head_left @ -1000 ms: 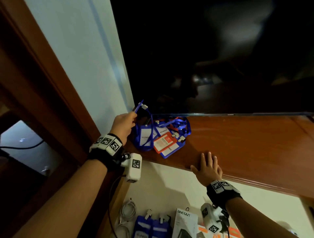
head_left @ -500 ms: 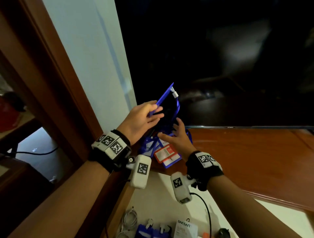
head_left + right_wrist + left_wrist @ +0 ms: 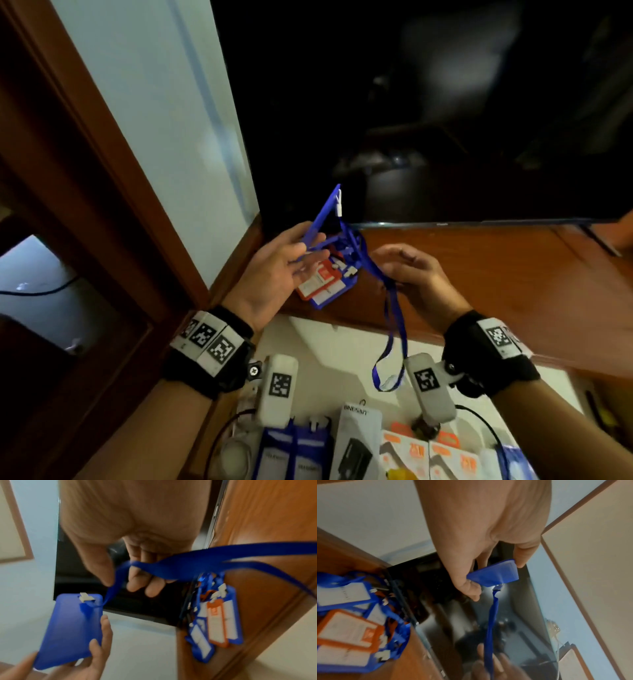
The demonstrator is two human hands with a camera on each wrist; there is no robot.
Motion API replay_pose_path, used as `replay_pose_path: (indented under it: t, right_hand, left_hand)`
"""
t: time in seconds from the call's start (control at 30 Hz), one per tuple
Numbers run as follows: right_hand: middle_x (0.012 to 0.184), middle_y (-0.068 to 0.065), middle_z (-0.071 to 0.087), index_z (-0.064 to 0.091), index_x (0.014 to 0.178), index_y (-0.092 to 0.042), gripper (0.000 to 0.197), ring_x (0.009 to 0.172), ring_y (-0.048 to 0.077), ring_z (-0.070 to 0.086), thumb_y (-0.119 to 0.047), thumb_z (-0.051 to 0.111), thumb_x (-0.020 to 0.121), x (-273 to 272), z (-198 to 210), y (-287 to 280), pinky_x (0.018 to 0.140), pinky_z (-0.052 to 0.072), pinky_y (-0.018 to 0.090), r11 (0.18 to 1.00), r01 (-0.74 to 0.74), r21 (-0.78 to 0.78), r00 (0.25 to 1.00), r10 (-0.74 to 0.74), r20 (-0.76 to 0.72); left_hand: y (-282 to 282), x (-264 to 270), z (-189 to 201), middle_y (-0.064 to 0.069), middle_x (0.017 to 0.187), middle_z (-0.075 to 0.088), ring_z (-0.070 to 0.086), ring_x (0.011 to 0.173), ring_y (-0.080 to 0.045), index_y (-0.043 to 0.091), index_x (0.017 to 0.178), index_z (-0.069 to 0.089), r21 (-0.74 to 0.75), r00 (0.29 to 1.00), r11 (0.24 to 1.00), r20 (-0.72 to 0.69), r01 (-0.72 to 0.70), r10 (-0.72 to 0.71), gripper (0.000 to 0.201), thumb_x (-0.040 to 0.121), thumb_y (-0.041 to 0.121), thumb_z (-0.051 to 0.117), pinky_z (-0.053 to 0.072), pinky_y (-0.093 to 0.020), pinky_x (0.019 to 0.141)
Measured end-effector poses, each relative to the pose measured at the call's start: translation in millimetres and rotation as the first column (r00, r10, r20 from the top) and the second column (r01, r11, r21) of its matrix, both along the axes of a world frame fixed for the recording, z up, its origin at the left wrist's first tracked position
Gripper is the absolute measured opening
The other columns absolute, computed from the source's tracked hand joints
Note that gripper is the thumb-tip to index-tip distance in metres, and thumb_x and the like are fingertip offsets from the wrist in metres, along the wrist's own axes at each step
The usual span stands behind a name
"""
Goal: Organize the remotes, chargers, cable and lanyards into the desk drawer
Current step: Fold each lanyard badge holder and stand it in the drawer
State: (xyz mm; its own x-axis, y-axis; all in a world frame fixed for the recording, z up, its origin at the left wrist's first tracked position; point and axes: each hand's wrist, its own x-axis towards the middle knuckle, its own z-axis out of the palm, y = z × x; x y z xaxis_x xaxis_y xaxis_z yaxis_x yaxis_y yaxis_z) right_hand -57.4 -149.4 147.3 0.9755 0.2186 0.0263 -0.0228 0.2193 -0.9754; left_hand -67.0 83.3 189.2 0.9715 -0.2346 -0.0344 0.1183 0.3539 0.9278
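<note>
My left hand point(image 3: 291, 253) grips a blue badge holder point(image 3: 323, 214) by its lower end, held up above the wooden desk top point(image 3: 479, 274); the same badge holder point(image 3: 494, 573) point(image 3: 68, 628) shows in both wrist views. Its blue lanyard strap point(image 3: 390, 308) runs through my right hand point(image 3: 407, 270), whose thumb and fingers point(image 3: 137, 580) pinch it; the loop hangs down past the desk edge. A pile of blue and orange badge holders point(image 3: 325, 284) with lanyards lies on the desk behind my left hand.
A dark TV screen point(image 3: 445, 120) stands at the back of the desk. Below, the open drawer point(image 3: 335, 349) holds blue badge holders point(image 3: 294, 452), a white coiled cable point(image 3: 236, 455), a white box point(image 3: 359, 442) and orange-white charger boxes point(image 3: 431, 459). A wooden frame point(image 3: 85, 171) stands at left.
My left hand lifted one blue badge holder off the pile. My right hand left the desk edge, came up to the strap and now pinches it, pulling it right and toward me.
</note>
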Motion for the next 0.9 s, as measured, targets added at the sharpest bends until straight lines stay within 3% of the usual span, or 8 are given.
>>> replay_pose_path:
  t: [0.1, 0.23, 0.37, 0.5, 0.63, 0.73, 0.8, 0.9]
  right_hand:
    - [0.077, 0.013, 0.061, 0.057, 0.121, -0.004, 0.076, 0.069, 0.026, 0.062, -0.04, 0.082, 0.059, -9, 2, -12, 0.065, 0.053, 0.033, 0.988, -0.004, 0.154, 0.999, 0.011, -0.048]
    - [0.074, 0.009, 0.055, 0.06, 0.116, -0.006, 0.07, 0.065, 0.022, 0.053, -0.064, 0.059, 0.075, -29, 4, -18, 0.056, 0.046, 0.029, 0.996, -0.078, 0.049, 0.988, 0.084, -0.129]
    - [0.061, 0.007, 0.041, 0.063, 0.063, -0.019, 0.038, 0.053, 0.018, 0.033, -0.045, 0.053, 0.09, -50, -1, -20, 0.051, 0.023, 0.03, 0.979, -0.032, -0.201, 0.972, -0.017, -0.235]
    - [0.055, 0.001, 0.039, 0.053, 0.066, -0.012, 0.028, 0.049, 0.014, 0.027, -0.024, 0.062, 0.089, -65, -4, -23, 0.049, 0.017, 0.03, 0.923, 0.01, -0.384, 0.966, -0.109, -0.236]
    - [0.056, 0.005, 0.05, 0.057, 0.067, -0.005, 0.022, 0.049, 0.011, 0.041, -0.014, 0.072, 0.081, -73, 1, -18, 0.047, 0.033, 0.023, 0.757, -0.002, -0.653, 1.0, -0.013, -0.018]
    - [0.063, 0.002, 0.063, 0.063, 0.068, -0.009, 0.019, 0.055, 0.013, 0.055, -0.016, 0.079, 0.073, -76, 8, -11, 0.052, 0.043, 0.027, 0.632, 0.054, -0.773, 0.987, 0.082, 0.136]
    - [0.065, -0.001, 0.064, 0.065, 0.07, -0.012, 0.017, 0.059, 0.012, 0.058, -0.02, 0.08, 0.072, -75, 8, -11, 0.053, 0.046, 0.026, 0.631, 0.131, -0.765, 0.973, 0.066, 0.22]
    - [0.07, 0.0, 0.066, 0.064, 0.076, -0.011, 0.018, 0.065, 0.019, 0.062, -0.025, 0.076, 0.076, -72, -1, -13, 0.061, 0.051, 0.036, 0.75, 0.199, -0.631, 0.969, -0.053, 0.243]
  left_hand:
    - [-17, -9, -22, -0.012, 0.13, 0.057, 0.061, 0.111, -0.025, 0.015, 0.134, 0.046, 0.102, 0.994, 0.989, -0.01, 0.105, -0.105, 0.059, 0.075, 0.012, 0.052, 0.049, -0.029, 0.089]
    - [-28, -17, -48, -0.004, 0.138, 0.049, 0.056, 0.12, -0.017, 0.03, 0.132, 0.043, 0.337, 0.958, 0.904, 0.021, 0.263, -0.287, 0.065, 0.072, 0.019, 0.065, 0.046, -0.027, 0.095]
    - [-28, -26, -63, 0.003, 0.142, 0.043, 0.045, 0.128, -0.004, 0.028, 0.14, 0.035, 0.599, 0.92, 0.773, 0.147, 0.21, -0.364, 0.077, 0.07, 0.03, 0.069, 0.045, -0.027, 0.101]
    - [-29, -34, -69, 0.011, 0.139, 0.04, 0.039, 0.128, -0.002, 0.028, 0.144, 0.03, 0.831, 0.856, 0.549, 0.223, 0.083, -0.467, 0.083, 0.073, 0.032, 0.073, 0.048, -0.029, 0.099]
    - [-41, -33, -58, 0.015, 0.122, 0.053, 0.049, 0.111, 0.007, 0.028, 0.13, 0.047, 0.815, 0.834, 0.563, 0.209, 0.14, -0.511, 0.062, 0.076, 0.03, 0.077, 0.043, -0.012, 0.09]
    - [-51, -31, -47, 0.012, 0.096, 0.063, 0.06, 0.087, 0.001, 0.032, 0.1, 0.058, 0.82, 0.807, 0.545, 0.198, 0.175, -0.556, 0.031, 0.076, 0.03, 0.077, 0.05, -0.016, 0.074]
    - [-55, -32, -44, 0.006, 0.086, 0.065, 0.064, 0.079, -0.009, 0.032, 0.088, 0.057, 0.798, 0.825, 0.569, 0.179, 0.196, -0.536, 0.021, 0.079, 0.026, 0.074, 0.054, -0.026, 0.067]
    - [-54, -30, -45, -0.004, 0.087, 0.066, 0.066, 0.081, -0.02, 0.031, 0.085, 0.056, 0.728, 0.914, 0.672, 0.172, 0.134, -0.368, 0.018, 0.083, 0.018, 0.069, 0.056, -0.038, 0.072]
